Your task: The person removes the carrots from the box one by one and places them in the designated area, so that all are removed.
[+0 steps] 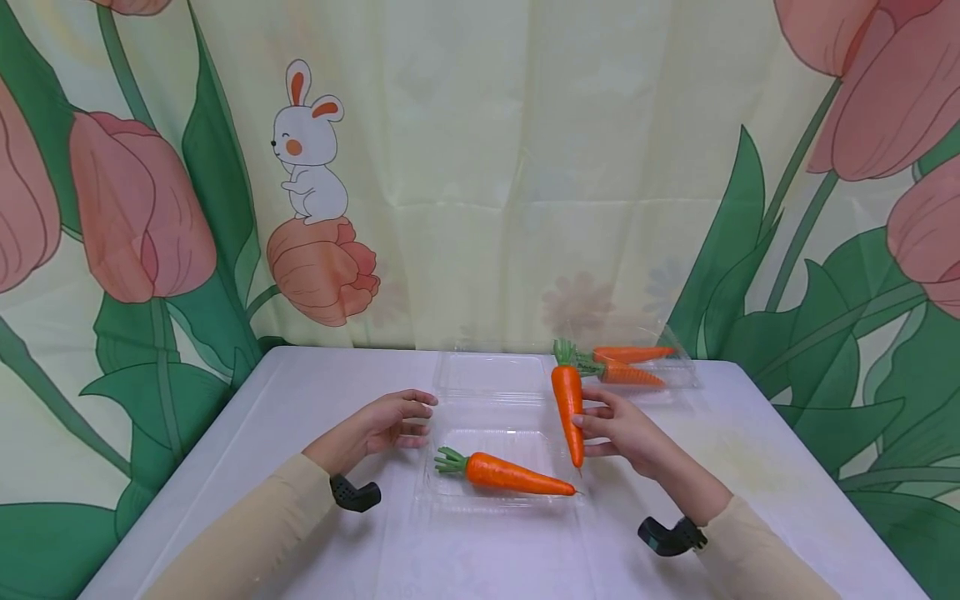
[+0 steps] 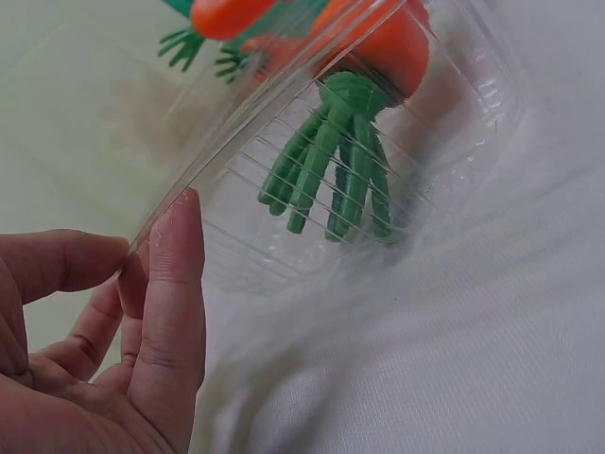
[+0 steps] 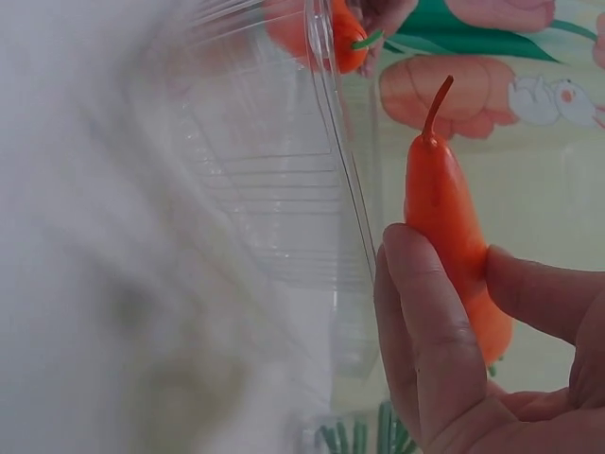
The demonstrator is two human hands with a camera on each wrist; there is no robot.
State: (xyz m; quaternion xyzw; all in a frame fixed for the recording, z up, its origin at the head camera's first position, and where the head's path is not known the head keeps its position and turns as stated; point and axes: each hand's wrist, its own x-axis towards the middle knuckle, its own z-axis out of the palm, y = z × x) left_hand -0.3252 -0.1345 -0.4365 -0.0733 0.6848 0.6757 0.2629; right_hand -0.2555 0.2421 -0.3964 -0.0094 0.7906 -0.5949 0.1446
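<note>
A carrot (image 1: 566, 404) with a green top is pinched between the thumb and fingers of my right hand (image 1: 621, 427). It hangs tip downward over the right side of a hinged clear plastic box (image 1: 501, 503), whose lid lies folded back. In the right wrist view the carrot's thin root tip (image 3: 438, 109) points up. Another carrot (image 1: 517, 476) lies crosswise in the box, its green stems to the left. My left hand (image 1: 392, 422) is at the box's left side; in the left wrist view its thumb and fingers pinch the thin clear rim (image 2: 142, 232).
At the back right of the white-covered table (image 1: 300, 392) stands a second clear container (image 1: 684, 375) with two carrots, an upper one (image 1: 637, 354) and a lower one (image 1: 633, 375). A curtain (image 1: 465, 167) printed with tulips and a rabbit hangs behind the table.
</note>
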